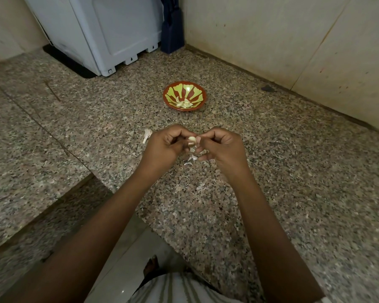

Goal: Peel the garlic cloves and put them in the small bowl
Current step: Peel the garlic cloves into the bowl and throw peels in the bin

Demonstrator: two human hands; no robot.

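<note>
Fingers (176, 134) pinch the garlic clove (192, 139) from both sides.

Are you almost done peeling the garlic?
A few peeled cloves already lie in the small bowl, and loose skins lie on the counter. The left hand and right hand pinch one garlic clove, seemingly partly skinned; it must yet go into the bowl. A pale piece beside the left hand may be another clove or only skin.
</note>
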